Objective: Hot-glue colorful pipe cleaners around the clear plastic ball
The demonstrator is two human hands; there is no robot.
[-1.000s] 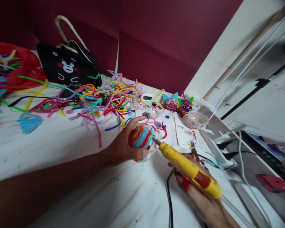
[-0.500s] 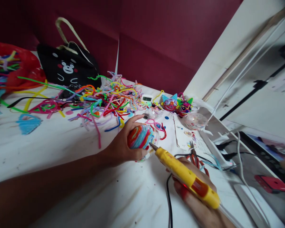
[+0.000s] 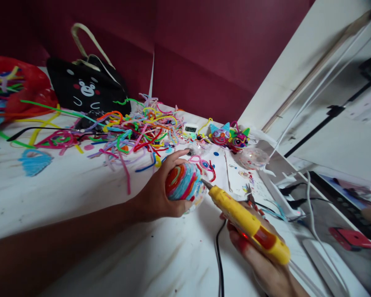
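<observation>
A round ball (image 3: 183,181) striped in orange, red and light blue sits in the grip of my left hand (image 3: 160,189), thumb below and fingers above. Its right side looks clear or pale. My right hand (image 3: 253,247) is wrapped round a yellow glue gun (image 3: 247,222), whose metal tip is at the ball's upper right side; whether it touches cannot be told. Just behind the ball lie a pink loop with a blue eye shape (image 3: 205,165) and a red curved piece (image 3: 212,173).
Pipe cleaners (image 3: 148,128) are heaped behind, near a black bag (image 3: 86,88) and a small clock (image 3: 190,129). Two decorated cat-eared balls (image 3: 238,140) and a clear half shell (image 3: 254,158) stand back right. Pliers (image 3: 250,196), cables and a power strip (image 3: 284,198) lie right.
The glue gun in my right hand has moved slightly right, its tip now higher on the ball's right side. The ball has turned a little in my left hand.
</observation>
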